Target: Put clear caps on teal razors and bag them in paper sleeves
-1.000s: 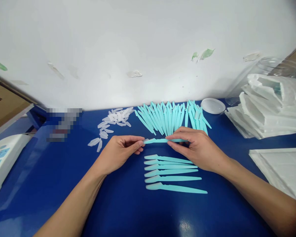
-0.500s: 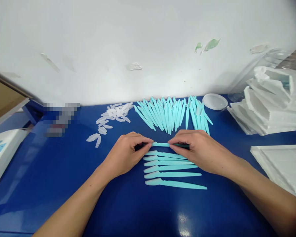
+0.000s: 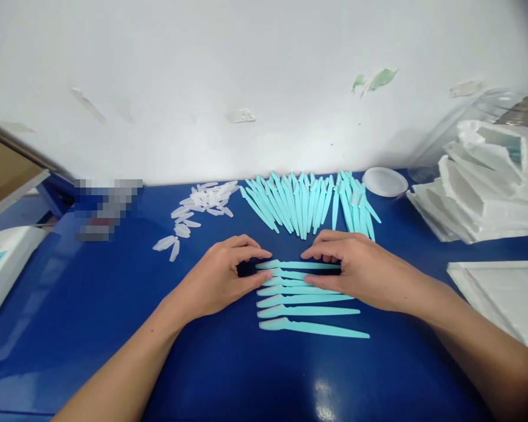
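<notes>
No legible writing on any item; the left hand point(image 3: 222, 278) and right hand point(image 3: 361, 269) rest palm-down on the blue desk point(image 3: 114, 328), fingers curved and loose, gripping nothing; their fingertips touch opposite ends of the topmost teal razor point(image 3: 297, 265) in a row of six point(image 3: 308, 308) lying flat between them; a teal fan-shaped pile point(image 3: 308, 202) and clear caps point(image 3: 198, 208) lie behind.

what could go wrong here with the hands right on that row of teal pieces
Both hands frame the neat row of teal pieces: the left hand at the capped ends, the right hand over the top ones. A nudge may skew the row. The loose clear caps near the left hand could scatter if brushed.
</notes>
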Motion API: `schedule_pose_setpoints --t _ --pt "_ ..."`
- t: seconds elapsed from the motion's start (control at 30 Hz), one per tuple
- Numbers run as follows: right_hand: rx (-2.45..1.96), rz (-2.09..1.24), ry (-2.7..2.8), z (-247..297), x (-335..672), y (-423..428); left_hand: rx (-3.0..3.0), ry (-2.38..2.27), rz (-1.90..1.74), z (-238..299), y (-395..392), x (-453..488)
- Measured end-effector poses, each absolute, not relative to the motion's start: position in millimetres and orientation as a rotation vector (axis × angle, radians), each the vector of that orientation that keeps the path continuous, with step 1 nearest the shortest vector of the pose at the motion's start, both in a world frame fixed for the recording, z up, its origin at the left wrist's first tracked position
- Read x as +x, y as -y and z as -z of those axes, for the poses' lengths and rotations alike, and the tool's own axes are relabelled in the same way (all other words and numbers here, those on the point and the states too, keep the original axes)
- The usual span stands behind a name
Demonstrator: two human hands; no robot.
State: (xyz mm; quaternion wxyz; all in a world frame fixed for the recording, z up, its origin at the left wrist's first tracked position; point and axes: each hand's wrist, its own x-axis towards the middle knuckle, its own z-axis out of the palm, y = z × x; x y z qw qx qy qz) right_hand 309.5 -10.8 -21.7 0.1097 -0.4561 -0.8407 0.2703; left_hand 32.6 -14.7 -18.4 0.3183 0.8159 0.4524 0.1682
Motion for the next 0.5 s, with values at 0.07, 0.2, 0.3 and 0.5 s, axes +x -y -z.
schedule_pose_setpoints --t 0.07,0.2,0.3,0.5 --pt "-1.353 -0.800 2.473 21.2 309.4 10.5 2.142 -1.186 -0.441 18.5 14.8 32.2" --pt "-1.345 -0.837 2.484 18.8 310.1 10.8 2.117 -1.177 -0.413 16.9 15.7 31.5" --pt "-1.321 -0.855 2.501 18.0 311.5 11.1 2.114 -1.169 -0.386 16.2 16.9 31.1" --pt "-1.330 -0.843 2.514 18.9 312.4 11.7 2.133 -1.167 -0.348 17.6 18.0 31.4"
